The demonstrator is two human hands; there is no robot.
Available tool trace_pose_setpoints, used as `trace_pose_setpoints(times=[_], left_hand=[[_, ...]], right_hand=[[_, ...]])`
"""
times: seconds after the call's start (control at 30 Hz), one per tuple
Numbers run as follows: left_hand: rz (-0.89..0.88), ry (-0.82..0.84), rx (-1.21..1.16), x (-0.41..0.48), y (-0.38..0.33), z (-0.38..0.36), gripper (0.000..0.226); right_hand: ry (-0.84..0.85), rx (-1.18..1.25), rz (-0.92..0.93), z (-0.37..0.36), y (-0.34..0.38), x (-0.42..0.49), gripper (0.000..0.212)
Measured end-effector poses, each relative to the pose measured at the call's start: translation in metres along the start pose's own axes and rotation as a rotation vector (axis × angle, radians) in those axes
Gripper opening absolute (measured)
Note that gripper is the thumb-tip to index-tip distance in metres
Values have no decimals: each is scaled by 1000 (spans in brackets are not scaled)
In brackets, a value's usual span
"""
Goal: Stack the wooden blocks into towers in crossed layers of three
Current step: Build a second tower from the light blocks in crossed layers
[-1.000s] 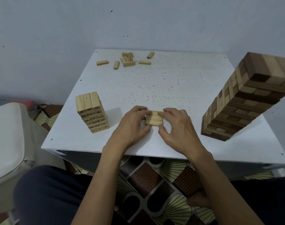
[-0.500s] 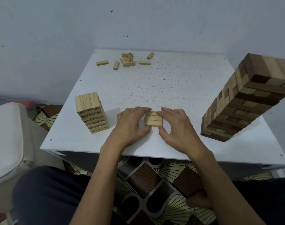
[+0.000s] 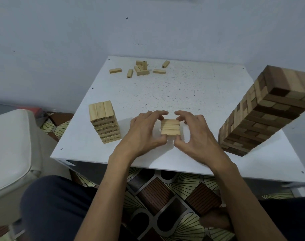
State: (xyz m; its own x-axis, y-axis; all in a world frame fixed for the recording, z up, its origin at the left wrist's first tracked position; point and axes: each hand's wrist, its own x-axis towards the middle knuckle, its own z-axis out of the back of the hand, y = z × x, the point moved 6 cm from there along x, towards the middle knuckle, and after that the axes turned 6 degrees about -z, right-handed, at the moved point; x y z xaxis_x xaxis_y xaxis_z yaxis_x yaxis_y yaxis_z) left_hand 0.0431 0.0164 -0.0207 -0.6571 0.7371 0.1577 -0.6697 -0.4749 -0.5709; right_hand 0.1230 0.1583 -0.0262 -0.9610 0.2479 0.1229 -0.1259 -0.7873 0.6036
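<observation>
The curled fingers [image 3: 158, 114] of the left hand [image 3: 144, 134] arch over the back left corner of a small stack [image 3: 170, 127] of pale wooden blocks, and its thumb [image 3: 159, 141] sits against the stack's front lower edge. The right hand [image 3: 195, 136] mirrors it, with bent fingers [image 3: 181, 114] at the back right corner and its thumb [image 3: 180, 144] at the front. Whether the right fingertips touch the wood, I cannot tell. The stack stands between the two hands near the front of the white table [image 3: 200, 87], its top layer of three blocks lying crosswise.

To the left stands a short tower [image 3: 104, 124] of pale blocks with numbers printed on their ends. To the right rises a tall tower [image 3: 263, 115] of mixed dark and pale blocks. Loose blocks [image 3: 141, 68] lie scattered at the table's far side, near the wall [image 3: 61, 40]. A white cushion [image 3: 9, 145] sits at the left, above the patterned floor [image 3: 157, 197].
</observation>
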Motion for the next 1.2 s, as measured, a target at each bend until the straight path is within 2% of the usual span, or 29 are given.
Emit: trace_pose_setpoints(times=[0.33,0.63,0.83,1.2], left_hand=[[-33,-177,117,-15,-38,75,61],[97,-319,41,-54,11,135,59],[192,-359,1,-77,51,148,60],[212,-354,-13,-82,64,142,56]], right_hand=[[-63,58,176,39,56,17,72],[32,104,302,7,128,51,71],[121,130,341,-27,154,68,70],[167,90,326,-40,154,73,70]])
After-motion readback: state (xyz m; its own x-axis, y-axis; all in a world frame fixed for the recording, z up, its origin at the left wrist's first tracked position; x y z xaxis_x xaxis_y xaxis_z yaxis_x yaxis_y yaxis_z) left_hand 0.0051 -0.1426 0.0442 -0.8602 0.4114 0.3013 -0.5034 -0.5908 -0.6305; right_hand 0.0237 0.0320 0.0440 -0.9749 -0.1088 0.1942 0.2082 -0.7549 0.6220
